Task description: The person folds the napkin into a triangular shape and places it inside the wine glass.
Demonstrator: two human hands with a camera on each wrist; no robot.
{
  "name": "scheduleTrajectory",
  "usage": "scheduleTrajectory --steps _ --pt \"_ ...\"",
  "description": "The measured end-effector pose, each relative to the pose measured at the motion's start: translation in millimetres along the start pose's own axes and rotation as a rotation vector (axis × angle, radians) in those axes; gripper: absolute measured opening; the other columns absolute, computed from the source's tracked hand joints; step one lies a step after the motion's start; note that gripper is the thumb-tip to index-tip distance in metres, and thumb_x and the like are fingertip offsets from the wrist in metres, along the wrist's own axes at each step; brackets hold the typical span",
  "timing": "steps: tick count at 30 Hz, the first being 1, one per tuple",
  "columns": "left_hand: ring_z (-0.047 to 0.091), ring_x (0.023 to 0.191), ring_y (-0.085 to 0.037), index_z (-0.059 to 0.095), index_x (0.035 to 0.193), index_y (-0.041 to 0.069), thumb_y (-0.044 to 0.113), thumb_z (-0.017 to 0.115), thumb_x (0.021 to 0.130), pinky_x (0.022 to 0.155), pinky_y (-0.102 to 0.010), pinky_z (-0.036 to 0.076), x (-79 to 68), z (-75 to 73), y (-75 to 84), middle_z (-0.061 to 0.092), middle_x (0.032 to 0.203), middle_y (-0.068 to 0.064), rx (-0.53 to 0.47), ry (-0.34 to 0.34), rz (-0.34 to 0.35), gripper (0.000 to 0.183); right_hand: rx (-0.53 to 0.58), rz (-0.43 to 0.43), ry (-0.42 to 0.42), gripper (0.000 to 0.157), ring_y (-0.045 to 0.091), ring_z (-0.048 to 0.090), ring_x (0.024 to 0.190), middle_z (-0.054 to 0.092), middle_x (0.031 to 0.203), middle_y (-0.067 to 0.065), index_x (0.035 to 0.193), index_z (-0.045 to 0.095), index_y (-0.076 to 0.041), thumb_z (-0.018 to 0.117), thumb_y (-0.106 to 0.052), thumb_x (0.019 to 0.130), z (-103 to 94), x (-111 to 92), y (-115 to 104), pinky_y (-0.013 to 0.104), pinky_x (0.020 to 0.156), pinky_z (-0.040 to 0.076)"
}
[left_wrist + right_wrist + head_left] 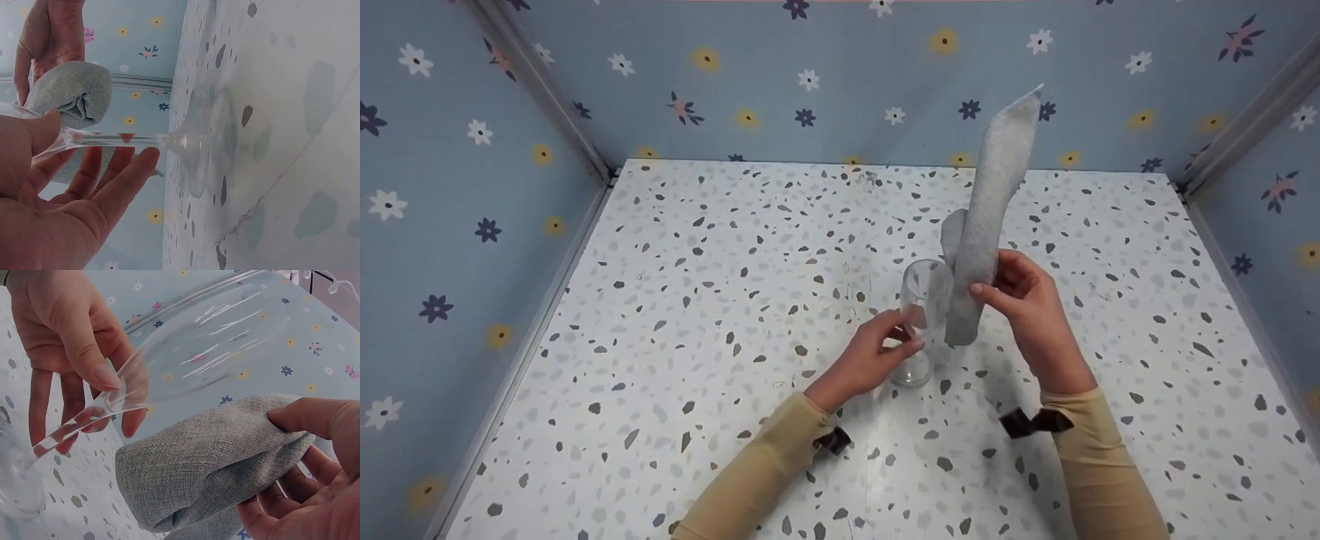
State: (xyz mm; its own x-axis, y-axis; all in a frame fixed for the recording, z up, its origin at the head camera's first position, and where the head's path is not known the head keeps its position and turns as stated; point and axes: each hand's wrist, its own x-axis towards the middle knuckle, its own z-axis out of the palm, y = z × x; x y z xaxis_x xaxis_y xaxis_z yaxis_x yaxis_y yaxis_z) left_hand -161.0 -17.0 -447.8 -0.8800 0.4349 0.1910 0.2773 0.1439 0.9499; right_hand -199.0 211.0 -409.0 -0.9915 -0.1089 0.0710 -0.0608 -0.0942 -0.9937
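Observation:
A clear stemmed wine glass [926,289] stands on the speckled tabletop, its round foot [194,143] at the surface. My left hand [877,349] holds it where the bowl meets the stem, thumb on one side and fingers behind. To the right of the glass, my right hand [1031,315] pinches a rolled grey cloth napkin [986,217] between thumb and fingers. The roll is raised and tilted, its upper end pointed, with a loose flap on its left side. In the right wrist view the napkin's folded end [163,489] lies close beside the glass bowl [208,343].
The white tabletop [720,300] has grey and brown speckles. Blue flowered panels [847,90] enclose it at the back and both sides, with metal edge strips [540,82] at the corners. A dark strap [1035,422] hangs at the right wrist.

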Motion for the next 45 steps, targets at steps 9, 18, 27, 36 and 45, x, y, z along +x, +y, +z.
scheduleTrajectory --steps 9,18,27,36,45 --pt "0.061 0.103 -0.027 0.057 0.113 -0.002 0.013 0.062 0.094 0.084 -0.025 0.051 3.4 13.4 -38.3 0.056 0.107 -0.014 -0.009 -0.032 -0.017 0.025 0.021 0.011 0.007 0.042 0.026 0.057 0.107 0.060 0.114 0.014 0.119 0.058 -0.003 0.075 0.000 0.081 -0.1 5 -3 0.033 0.091 0.048" --pt "0.060 0.099 -0.015 0.059 0.121 0.006 0.018 0.063 0.093 0.083 -0.024 0.052 -1.4 14.9 -39.3 0.057 0.106 -0.006 -0.029 -0.031 -0.001 0.031 0.018 0.008 -0.009 0.042 0.027 0.057 0.106 0.060 0.115 0.015 0.120 0.058 -0.002 0.074 -0.001 0.081 2.3 9 -3 0.034 0.090 0.048" --pt "0.061 0.098 -0.015 0.056 0.129 0.009 0.021 0.063 0.094 0.083 -0.024 0.052 -2.6 17.9 -43.6 0.055 0.103 -0.006 -0.007 -0.031 0.038 0.037 -0.003 -0.004 -0.027 0.043 0.028 0.057 0.109 0.060 0.118 0.016 0.122 0.057 -0.001 0.074 -0.004 0.083 5.1 13 -4 0.035 0.091 0.048" --pt "0.062 0.098 -0.015 0.057 0.120 0.008 0.021 0.063 0.093 0.082 -0.023 0.052 -2.9 20.8 -45.4 0.055 0.102 -0.006 -0.015 -0.022 0.049 0.030 0.036 -0.019 -0.017 0.040 0.026 0.058 0.104 0.063 0.110 0.013 0.118 0.057 0.002 0.073 0.004 0.081 10.1 20 -3 0.034 0.087 0.049" --pt "0.058 0.108 -0.030 0.054 0.126 0.003 0.009 0.067 0.090 0.092 -0.037 0.049 0.3 -8.6 -32.7 0.056 0.117 -0.013 0.003 -0.077 0.045 0.039 0.008 0.010 -0.029 0.041 0.025 0.057 0.105 0.062 0.111 0.012 0.118 0.057 0.001 0.073 0.002 0.081 13.0 33 3 0.031 0.086 0.049"
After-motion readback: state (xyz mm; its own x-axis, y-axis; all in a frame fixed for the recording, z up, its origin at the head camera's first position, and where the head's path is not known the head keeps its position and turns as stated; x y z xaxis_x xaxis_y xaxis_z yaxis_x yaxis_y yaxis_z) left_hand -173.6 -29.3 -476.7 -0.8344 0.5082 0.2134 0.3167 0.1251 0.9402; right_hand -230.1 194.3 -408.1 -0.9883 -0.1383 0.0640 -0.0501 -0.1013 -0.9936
